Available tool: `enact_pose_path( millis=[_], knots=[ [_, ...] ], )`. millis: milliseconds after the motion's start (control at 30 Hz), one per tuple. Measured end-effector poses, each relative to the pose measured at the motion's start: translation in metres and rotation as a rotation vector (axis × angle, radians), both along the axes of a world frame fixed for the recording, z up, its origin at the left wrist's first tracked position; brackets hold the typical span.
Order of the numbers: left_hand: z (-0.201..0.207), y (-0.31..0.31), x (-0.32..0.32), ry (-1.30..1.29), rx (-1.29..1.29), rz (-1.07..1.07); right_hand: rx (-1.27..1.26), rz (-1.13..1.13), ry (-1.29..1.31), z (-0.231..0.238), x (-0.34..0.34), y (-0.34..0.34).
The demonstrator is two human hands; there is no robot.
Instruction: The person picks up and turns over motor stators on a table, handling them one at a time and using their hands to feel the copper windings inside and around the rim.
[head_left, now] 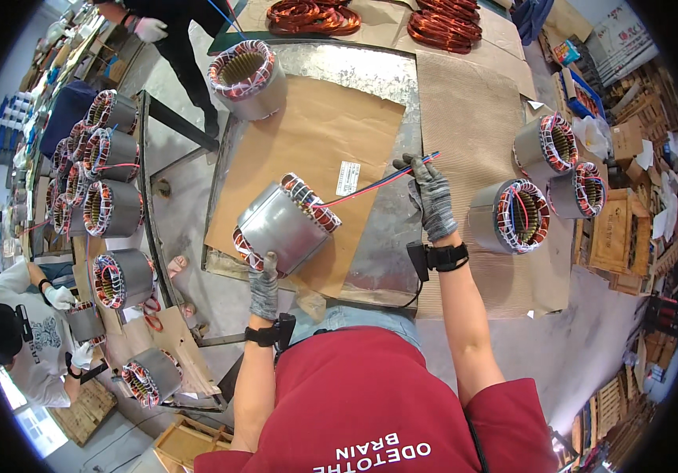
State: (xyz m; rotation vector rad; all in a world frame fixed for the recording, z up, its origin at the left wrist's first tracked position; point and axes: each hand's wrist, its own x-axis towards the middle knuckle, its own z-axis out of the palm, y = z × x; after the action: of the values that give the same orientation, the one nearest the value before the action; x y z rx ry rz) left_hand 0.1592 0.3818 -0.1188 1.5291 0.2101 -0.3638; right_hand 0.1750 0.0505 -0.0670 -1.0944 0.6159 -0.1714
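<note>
Stator (283, 229) on its side on cardboard (315, 142), atop table (386, 252). Left hand (264, 290) at its left end; cannot tell whether grip closes. Right hand's (433, 199) grip clamped on wires (364, 191) from right end.

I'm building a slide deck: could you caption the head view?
Right grip holds red and blue lead wires of a wire-wound stator on a brown sheet; left grip touches its near edge.
</note>
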Motion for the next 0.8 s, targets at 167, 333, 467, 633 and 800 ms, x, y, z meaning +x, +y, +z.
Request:
enact_pose_path(
  millis=[167,333,467,633,800],
  knots=[
    [-0.006,-0.002,-0.001,-0.057,0.005,0.095,-0.119,0.018,-0.082,-0.013,0.001,0.0],
    [0.012,-0.019,0.003,-0.104,0.174,0.186,0.257,0.068,0.094,-0.065,-0.052,-0.007],
    [0.025,-0.026,0.005,0.004,0.109,0.2,0.643,0.045,0.381,-0.051,-0.06,0.038],
    [0.019,-0.024,0.008,-0.065,-0.027,0.266,0.309,0.408,0.119,-0.008,-0.033,0.081],
    [0.023,-0.022,0.004,-0.005,0.05,0.223,0.01,0.457,0.08,0.031,-0.017,0.106]
  ],
)
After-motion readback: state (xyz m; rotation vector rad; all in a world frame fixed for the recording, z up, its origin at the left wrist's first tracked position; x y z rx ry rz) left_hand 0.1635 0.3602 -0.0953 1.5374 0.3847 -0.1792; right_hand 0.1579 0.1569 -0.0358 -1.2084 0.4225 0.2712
